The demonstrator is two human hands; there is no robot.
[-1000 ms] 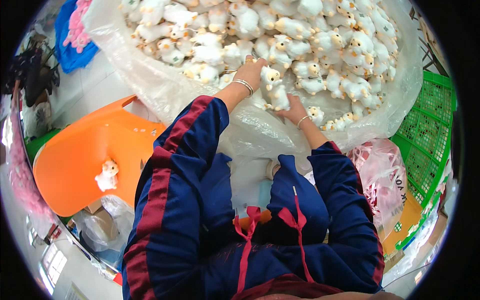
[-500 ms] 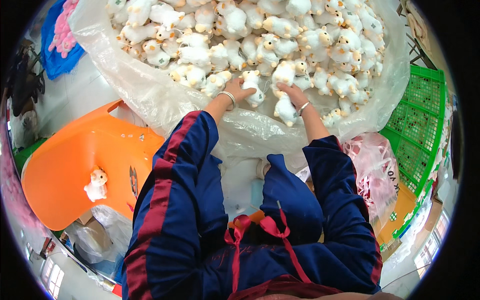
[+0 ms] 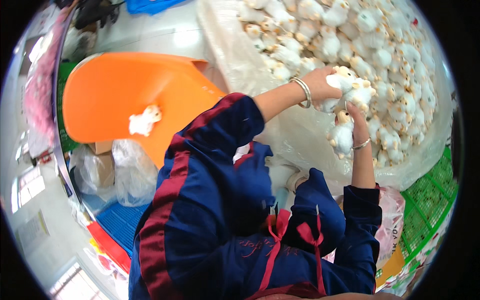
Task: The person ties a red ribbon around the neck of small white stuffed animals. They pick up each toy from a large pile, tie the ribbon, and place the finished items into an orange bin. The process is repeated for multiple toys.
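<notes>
A large heap of small white plush animals (image 3: 330,42) with cream faces and feet lies on clear plastic sheeting. My left hand (image 3: 321,84), a bangle at its wrist, is closed around a white plush toy (image 3: 344,76) at the heap's near edge. Beside it, my right hand (image 3: 358,122) grips another plush toy (image 3: 342,134), its body hanging on the palm side. A further plush (image 3: 361,94) sits between both hands; which hand holds it, I cannot tell. One single plush toy (image 3: 145,120) lies on the orange chair (image 3: 105,95) to my left.
Clear plastic sheeting (image 3: 305,137) spreads under the heap. A green plastic crate (image 3: 430,192) stands at the right, next to a pinkish plastic bag (image 3: 392,220). Below the chair are clear plastic bags (image 3: 132,172) and a blue crate (image 3: 122,222). Pink plush material (image 3: 40,95) is at far left.
My view has swung left, so the heap appears further right. Both hands have come together and lifted plush toys from the heap's edge, where they were apart before.
</notes>
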